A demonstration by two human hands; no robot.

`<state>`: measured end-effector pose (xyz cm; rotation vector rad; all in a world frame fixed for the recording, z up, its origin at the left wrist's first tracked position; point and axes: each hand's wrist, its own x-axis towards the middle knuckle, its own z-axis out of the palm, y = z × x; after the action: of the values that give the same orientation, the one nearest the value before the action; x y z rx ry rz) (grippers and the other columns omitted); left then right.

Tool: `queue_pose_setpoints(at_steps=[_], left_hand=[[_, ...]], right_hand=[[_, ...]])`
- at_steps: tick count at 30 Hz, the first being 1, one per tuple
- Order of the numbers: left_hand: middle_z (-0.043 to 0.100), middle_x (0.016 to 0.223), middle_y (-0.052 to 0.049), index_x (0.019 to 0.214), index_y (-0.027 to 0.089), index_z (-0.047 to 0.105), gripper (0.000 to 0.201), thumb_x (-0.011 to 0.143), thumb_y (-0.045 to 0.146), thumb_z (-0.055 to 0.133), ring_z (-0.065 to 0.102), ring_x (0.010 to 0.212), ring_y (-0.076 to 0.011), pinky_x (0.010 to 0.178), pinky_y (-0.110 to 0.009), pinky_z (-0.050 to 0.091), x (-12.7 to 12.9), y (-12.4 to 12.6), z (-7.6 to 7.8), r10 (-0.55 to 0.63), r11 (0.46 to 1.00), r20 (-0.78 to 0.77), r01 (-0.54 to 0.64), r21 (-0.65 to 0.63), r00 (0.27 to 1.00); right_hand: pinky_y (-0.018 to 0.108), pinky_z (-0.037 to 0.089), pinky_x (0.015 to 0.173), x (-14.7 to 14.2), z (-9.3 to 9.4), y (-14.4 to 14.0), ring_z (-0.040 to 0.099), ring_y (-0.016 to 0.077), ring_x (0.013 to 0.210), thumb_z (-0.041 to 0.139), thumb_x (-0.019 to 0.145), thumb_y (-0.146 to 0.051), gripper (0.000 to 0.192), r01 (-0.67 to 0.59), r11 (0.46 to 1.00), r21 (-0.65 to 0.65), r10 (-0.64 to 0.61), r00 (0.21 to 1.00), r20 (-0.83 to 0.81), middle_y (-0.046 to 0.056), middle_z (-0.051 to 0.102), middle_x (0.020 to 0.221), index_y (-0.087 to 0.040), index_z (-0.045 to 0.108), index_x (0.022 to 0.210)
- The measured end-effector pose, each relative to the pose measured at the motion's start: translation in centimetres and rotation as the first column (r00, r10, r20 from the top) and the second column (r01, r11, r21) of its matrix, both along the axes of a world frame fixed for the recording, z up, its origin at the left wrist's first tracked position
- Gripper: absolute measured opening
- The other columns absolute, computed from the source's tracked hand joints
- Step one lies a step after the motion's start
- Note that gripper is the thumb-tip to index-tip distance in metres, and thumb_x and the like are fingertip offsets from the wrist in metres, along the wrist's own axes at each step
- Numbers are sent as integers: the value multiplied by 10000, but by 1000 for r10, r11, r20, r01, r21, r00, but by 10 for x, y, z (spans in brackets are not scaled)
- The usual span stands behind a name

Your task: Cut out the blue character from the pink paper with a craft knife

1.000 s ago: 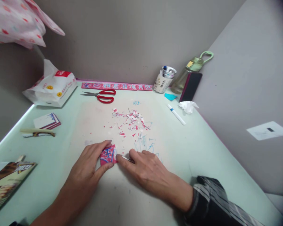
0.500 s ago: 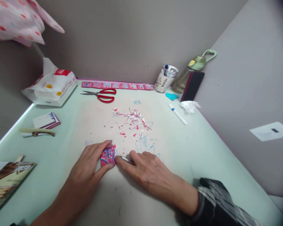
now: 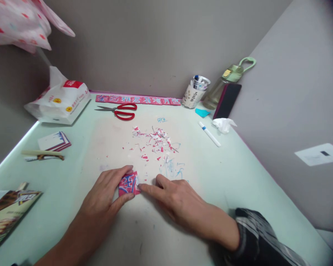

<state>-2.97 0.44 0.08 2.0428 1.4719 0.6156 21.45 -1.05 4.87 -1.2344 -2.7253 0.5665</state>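
The left hand pins a small pink paper square flat on the desk, fingers pinching its left and lower edges, while the right hand presses its forefinger against the right edge, the other fingers loosely curled (no blade shows under them), so the step looks like trimming or cutting out the blue character. Next it likely needs steady hold-down and fine edge work. The square's character and the pink strip of characters are too small to read.

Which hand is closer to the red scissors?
Left. The left hand lies below the red scissors, nearly straight in line; the right hand sits farther off to the right.
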Motion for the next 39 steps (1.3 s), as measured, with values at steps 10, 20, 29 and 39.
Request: queue_pose_setpoints(at_steps=[10,20,29,39], left_hand=[[662,1326,-19,1368,313,525,425,965,446,543,600,1258,-252,1067,-428,512,0,-2,-3,-56,998,29,56,0,998],[655,1345,-22,1366,315,527,461,924,430,590,593,1269,-255,1076,-440,507,5,-2,1,-11,1000,23,11,-10,1000],[645,1340,-18,1371,335,511,465,934,479,580,583,1276,-254,1076,-443,496,3,-2,0,-26,1000,12,26,-1,1000],[658,1330,-29,1331,284,549,462,909,468,588,574,1279,-261,1102,-459,475,8,-2,6,15,999,18,-14,-49,1000]], right_hand=[[261,471,754,9,12,5,598,137,816,429,1058,-149,394,28,966,-257,-92,967,-239,22,617,963,-283,569,1401],[289,321,542,0,-4,-10,466,127,610,467,1034,-145,408,27,998,49,-29,999,24,28,594,981,-234,451,1432],[315,302,552,-5,-8,-16,467,150,633,507,1004,-118,459,11,984,180,-30,994,102,34,591,952,-200,403,1444],[323,347,593,-14,-18,-23,509,173,667,534,938,-47,608,108,961,253,-139,984,110,46,577,933,-166,341,1502]])
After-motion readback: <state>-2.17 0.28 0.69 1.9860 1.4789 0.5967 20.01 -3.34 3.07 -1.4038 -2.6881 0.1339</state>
